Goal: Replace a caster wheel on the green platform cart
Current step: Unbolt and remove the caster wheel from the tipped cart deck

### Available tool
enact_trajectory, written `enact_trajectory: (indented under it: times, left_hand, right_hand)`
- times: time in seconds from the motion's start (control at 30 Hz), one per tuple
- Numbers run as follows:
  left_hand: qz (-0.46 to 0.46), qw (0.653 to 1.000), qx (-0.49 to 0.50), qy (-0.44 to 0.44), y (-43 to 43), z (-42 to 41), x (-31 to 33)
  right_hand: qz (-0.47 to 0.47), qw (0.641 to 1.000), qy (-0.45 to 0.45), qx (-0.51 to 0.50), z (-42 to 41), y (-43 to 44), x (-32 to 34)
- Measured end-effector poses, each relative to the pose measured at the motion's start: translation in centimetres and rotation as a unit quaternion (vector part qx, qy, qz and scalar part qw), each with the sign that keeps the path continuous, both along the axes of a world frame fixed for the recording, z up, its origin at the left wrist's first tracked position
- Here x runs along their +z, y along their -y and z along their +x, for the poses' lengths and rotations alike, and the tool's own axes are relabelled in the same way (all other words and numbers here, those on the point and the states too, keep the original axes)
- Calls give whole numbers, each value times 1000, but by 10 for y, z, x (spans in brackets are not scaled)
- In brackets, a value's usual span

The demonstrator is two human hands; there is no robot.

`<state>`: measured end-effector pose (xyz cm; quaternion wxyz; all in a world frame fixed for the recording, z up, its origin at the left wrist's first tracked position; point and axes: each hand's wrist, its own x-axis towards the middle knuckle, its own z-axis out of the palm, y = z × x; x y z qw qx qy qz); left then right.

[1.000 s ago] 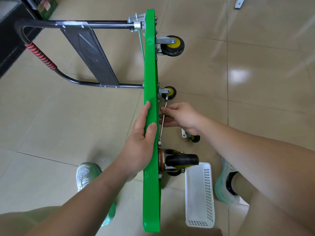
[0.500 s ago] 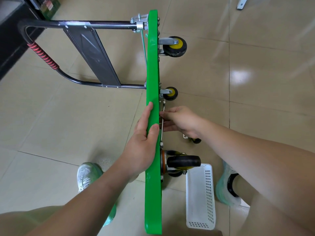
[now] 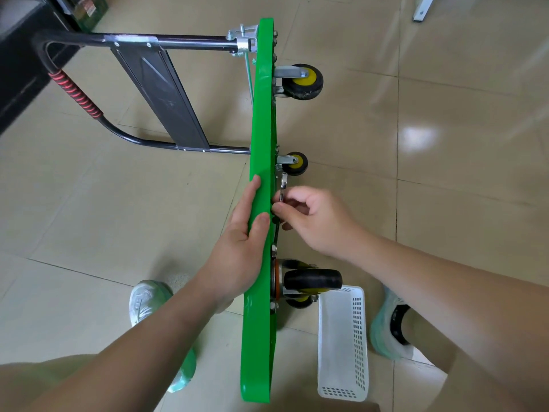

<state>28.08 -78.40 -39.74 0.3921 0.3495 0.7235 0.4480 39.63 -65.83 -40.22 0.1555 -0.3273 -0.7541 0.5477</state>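
The green platform cart stands on its side edge on the floor, its underside facing right. My left hand grips its upper edge, thumb on top. My right hand pinches a thin silver wrench that lies along the underside, between the small yellow-hub wheel and the near black caster wheel. A larger yellow-hub wheel sits at the far end. The cart's black folding handle with a red grip lies to the left on the floor.
A white perforated plastic basket lies on the tiled floor just right of the cart's near end. My shoes stand on either side of the cart. Dark furniture stands at the far left.
My right hand has slid toward me along the wrench, its fingers now curled tighter round the shaft. The loose caster seen on the floor behind that hand is now hidden. My left hand holds steady.
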Motion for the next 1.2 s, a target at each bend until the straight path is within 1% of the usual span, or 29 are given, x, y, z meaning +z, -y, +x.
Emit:
enact_trajectory:
  times: [0.2, 0.3, 0.37, 0.5, 0.63, 0.8, 1.0, 1.2]
  left_hand:
    - [-4, 1000, 5, 7, -1, 2, 4]
    - [-7, 1000, 4, 7, 0, 2, 5]
    - [-9, 1000, 3, 7, 0, 2, 5]
    - [-18, 1000, -1, 4, 0, 2, 7]
    - [-21, 1000, -4, 2, 0, 2, 7]
    - [-22, 1000, -2, -5, -1, 2, 6]
    - [-23, 1000, -4, -3, 1, 1, 6]
    - [-23, 1000, -5, -5, -1, 1, 5]
  right_hand:
    - [24, 998, -54, -2, 10, 10, 1]
    - [33, 997, -65, -28, 8, 5, 5]
    - [9, 996, -64, -55, 6, -4, 6]
    - [-46, 995, -33, -77, 1, -18, -4]
    - [-133, 986, -21, -98, -5, -32, -15]
    - [-218, 972, -5, -89, -14, -39, -25]
    - [-278, 958, 22, -64, -21, -49, -42]
    - [-325, 941, 56, -75, -29, -51, -55]
